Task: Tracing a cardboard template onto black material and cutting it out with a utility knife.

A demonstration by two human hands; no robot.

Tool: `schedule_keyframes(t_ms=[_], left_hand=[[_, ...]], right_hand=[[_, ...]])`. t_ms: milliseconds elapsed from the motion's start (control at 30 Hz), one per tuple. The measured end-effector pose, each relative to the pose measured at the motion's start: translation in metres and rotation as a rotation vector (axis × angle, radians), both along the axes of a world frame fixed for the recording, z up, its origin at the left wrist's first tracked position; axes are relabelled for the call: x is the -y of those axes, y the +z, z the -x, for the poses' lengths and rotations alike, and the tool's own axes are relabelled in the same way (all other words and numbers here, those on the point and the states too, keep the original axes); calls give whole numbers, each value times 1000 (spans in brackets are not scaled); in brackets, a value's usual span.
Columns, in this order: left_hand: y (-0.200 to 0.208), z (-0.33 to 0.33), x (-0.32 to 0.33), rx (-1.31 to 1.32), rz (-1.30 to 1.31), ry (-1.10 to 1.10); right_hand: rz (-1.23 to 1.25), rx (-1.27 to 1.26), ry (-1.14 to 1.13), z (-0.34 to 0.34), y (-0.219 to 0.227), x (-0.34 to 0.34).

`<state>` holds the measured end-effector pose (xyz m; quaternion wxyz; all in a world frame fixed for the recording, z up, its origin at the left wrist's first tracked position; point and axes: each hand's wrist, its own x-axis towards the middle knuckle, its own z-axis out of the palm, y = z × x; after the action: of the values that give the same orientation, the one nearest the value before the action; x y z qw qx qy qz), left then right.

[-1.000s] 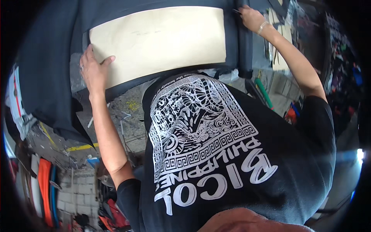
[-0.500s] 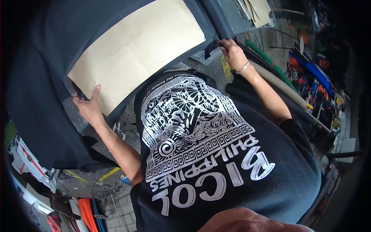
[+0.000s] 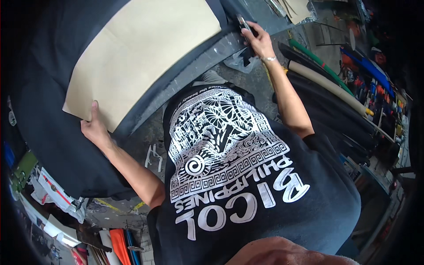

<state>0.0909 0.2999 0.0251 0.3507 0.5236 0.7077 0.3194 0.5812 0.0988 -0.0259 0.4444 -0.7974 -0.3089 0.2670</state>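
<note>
A large tan paper or card sheet (image 3: 141,57), cut with a curved outline, lies over black fabric (image 3: 39,128) on a grey worktable (image 3: 181,79). My left hand (image 3: 95,130) grips the sheet's near left edge, thumb on top and the other fingers beneath. At the table's right, my right hand (image 3: 258,42) is closed around a slim dark tool (image 3: 245,27) with a pale metallic end; its exact kind is unclear. That tool is apart from the sheet's right corner.
Rolls of material, among them a tan one (image 3: 327,86) and a green one (image 3: 320,64), lie at right. More tan pieces (image 3: 297,9) sit on the table's far right. White strips (image 3: 153,158) lie below the table edge. A white bag (image 3: 57,190) is at left.
The sheet and my left hand have shifted left. My right hand has moved farther away and slightly left, with the tool now showing more. More bare table edge shows beside the fabric.
</note>
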Motion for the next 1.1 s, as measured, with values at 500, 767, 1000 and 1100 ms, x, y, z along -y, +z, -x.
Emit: schedule_keyframes(t_ms=[500, 767, 1000, 1100], left_hand=[[-48, 36, -14, 199, 32, -89], [-48, 30, -12, 176, 61, -115], [-49, 19, -28, 227, 58, -149], [-42, 19, -31, 237, 111, -119]], right_hand=[[256, 578, 201, 46, 12, -20], [256, 564, 142, 42, 16, -14], [276, 611, 196, 30, 22, -25], [275, 568, 199, 27, 23, -3]])
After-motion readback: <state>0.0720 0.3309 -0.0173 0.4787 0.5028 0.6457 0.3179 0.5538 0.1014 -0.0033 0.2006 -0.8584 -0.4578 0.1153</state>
